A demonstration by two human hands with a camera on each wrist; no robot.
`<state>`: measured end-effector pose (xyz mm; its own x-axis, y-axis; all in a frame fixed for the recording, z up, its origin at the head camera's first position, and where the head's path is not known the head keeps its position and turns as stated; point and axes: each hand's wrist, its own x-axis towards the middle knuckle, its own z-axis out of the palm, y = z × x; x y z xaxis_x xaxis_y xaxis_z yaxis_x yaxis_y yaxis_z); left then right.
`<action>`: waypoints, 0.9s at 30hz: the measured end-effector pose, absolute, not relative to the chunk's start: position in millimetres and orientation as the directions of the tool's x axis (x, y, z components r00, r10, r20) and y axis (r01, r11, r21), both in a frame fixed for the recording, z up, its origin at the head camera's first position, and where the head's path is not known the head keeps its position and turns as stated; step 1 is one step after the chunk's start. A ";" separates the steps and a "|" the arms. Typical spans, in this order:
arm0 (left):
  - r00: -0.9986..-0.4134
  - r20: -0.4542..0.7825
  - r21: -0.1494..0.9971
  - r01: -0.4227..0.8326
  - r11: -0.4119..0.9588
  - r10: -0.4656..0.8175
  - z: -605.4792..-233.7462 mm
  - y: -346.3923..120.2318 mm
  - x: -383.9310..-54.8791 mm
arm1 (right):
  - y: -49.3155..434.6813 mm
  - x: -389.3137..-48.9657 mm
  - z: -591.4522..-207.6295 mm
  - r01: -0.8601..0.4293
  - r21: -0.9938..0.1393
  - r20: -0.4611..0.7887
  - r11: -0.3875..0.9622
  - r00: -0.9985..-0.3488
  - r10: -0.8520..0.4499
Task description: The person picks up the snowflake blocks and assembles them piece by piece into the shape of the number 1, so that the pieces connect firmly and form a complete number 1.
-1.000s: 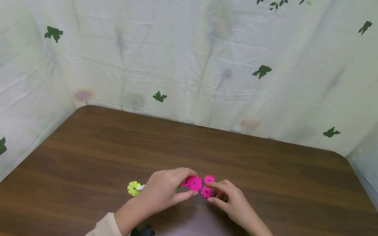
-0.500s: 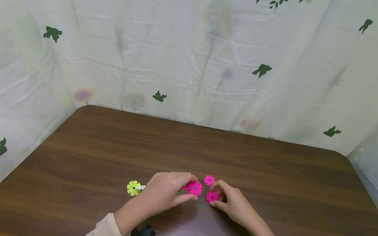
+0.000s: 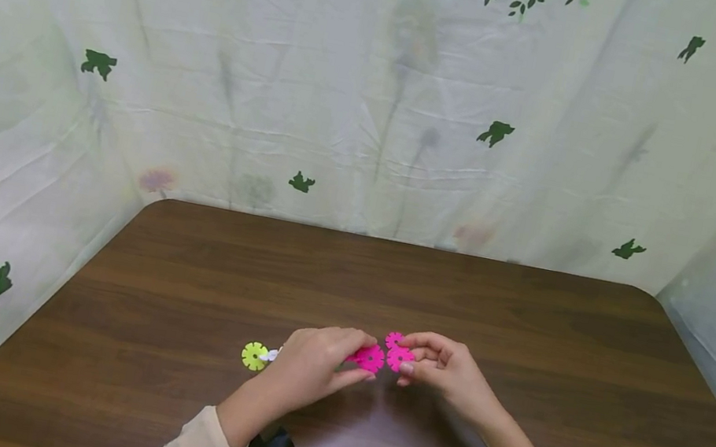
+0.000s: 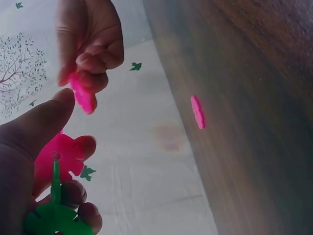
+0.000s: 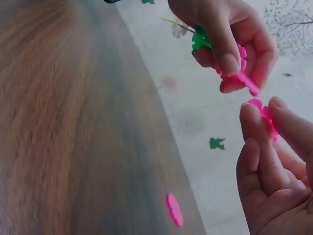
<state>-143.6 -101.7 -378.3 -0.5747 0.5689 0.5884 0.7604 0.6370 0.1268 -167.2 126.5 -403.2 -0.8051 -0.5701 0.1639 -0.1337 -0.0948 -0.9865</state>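
Chain of notched discs point(image 3: 371, 358), yellow at its left end, is gripped in my left hand point(image 3: 318, 360). Just right, my right hand point(image 3: 455, 373) pinches one pink disc point(image 3: 398, 355); a second disc point(image 4: 197, 112) lies slightly farther on the tabletop point(image 3: 528, 317).

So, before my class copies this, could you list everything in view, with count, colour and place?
Table: one, brown, under the hands
Backdrop cloth: count unclear, pale with green prints, around the table
Loose pink disc: one, pink, on the table
Gripped pink discs: probably two, pink, in the left hand
Pinched pink disc: one, pink, in the right hand
Green disc: one, green, at the left hand
White piece: at least one, white, beside the left hand
End disc: one, yellow-green, next to the white piece
Wrist devices: two, black, at the wrists
Sleeves: two, cream, on the forearms
Hands: two, bare, above the table
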 end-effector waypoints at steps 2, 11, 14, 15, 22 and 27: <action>-0.555 0.606 0.114 0.770 0.628 0.570 -378.1 -101.2 -143.3 | 125.6 -165.8 -402.0 -0.132 -0.984 0.178 -0.121 -0.801 -0.572; -0.484 0.656 0.054 0.795 0.604 0.579 -378.1 -99.4 -143.7 | 123.2 -162.9 -398.4 -0.089 -0.976 0.186 -0.197 -0.811 -0.555; -0.475 0.662 0.042 0.796 0.604 0.579 -378.4 -99.5 -143.9 | 122.9 -162.6 -397.8 -0.082 -0.974 0.189 -0.212 -0.812 -0.552; -0.474 0.662 0.040 0.796 0.604 0.581 -378.4 -99.5 -143.8 | 122.7 -162.6 -397.7 -0.080 -0.972 0.191 -0.219 -0.810 -0.554; -0.478 0.658 0.042 0.795 0.605 0.582 -377.2 -99.8 -142.8 | 122.8 -162.2 -397.8 -0.063 -0.965 0.201 -0.254 -0.798 -0.568; -0.480 0.659 0.047 0.795 0.605 0.579 -377.7 -100.3 -143.3 | 123.5 -162.5 -398.6 -0.056 -0.965 0.200 -0.256 -0.789 -0.580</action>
<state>-143.3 -100.3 -377.7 -0.4796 0.5789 0.6595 0.7951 0.6047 0.0474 -162.5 123.5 -398.6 -0.7894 -0.5804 0.2002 -0.0564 -0.2562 -0.9650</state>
